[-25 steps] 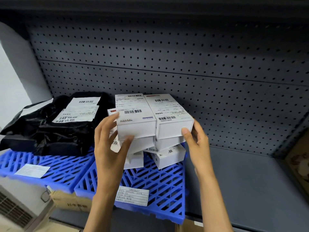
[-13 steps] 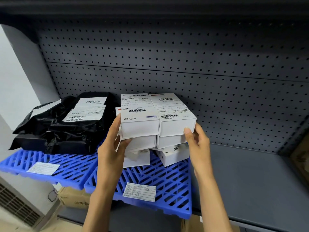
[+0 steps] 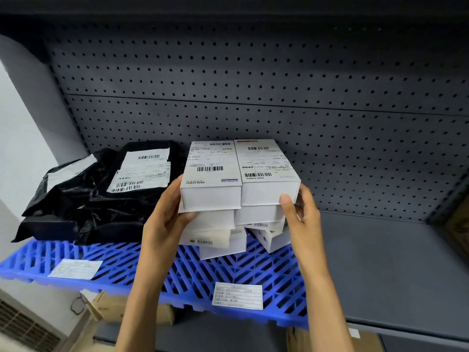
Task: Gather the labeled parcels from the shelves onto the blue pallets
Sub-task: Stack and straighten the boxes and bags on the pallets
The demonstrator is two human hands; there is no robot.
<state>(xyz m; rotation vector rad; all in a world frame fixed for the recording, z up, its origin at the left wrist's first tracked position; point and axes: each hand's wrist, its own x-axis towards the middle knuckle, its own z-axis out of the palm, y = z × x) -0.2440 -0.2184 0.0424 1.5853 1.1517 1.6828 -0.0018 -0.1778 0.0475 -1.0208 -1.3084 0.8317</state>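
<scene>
Two white boxes sit side by side atop a stack of boxes on the right blue pallet. The left hand curls round the stack's left side, thumb under the top left box, grasping it. The right hand grips the right box's near corner, thumb on its front face. Both top boxes carry barcoded shipping labels and read "POWER BANK". Black bags with labels lie on the left pallet. A paper tag sits on the right pallet's front edge; its writing is too small to read.
</scene>
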